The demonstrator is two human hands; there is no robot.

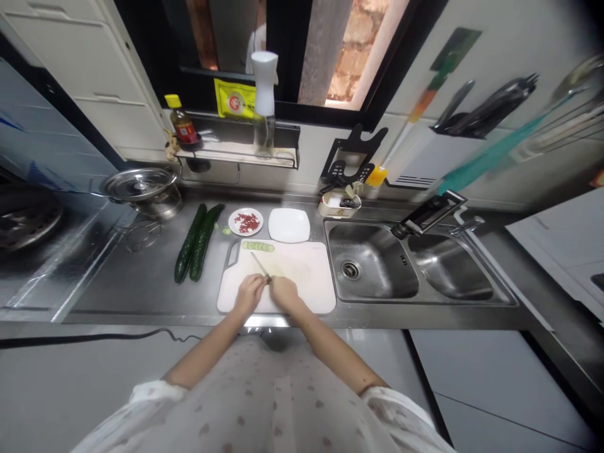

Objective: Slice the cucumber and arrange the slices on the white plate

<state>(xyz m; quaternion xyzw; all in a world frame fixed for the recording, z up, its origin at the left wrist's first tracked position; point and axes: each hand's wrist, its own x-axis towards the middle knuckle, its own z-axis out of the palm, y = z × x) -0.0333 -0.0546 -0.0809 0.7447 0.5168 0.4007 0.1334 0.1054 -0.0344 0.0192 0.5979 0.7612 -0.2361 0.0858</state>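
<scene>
Over the white cutting board [306, 286], my right hand [284, 293] is closed around a small knife [259, 264], its thin blade pointing away and to the left. My left hand [250, 293] is right beside it, fingers pinched together near the knife's handle end; whatever they hold is too small and hidden to name. A row of overlapping pale green cucumber slices [257, 246] lies along the board's far left edge. Two whole dark green cucumbers [202, 242] rest on the steel counter, left of the board.
Behind the board are a plate of chopped red bits [246, 221] and a white square plate [289, 225]. A lidded steel pot [155, 194] and a whisk [143, 234] sit at left. The double sink [372, 292] adjoins on the right, under a dark faucet [427, 214].
</scene>
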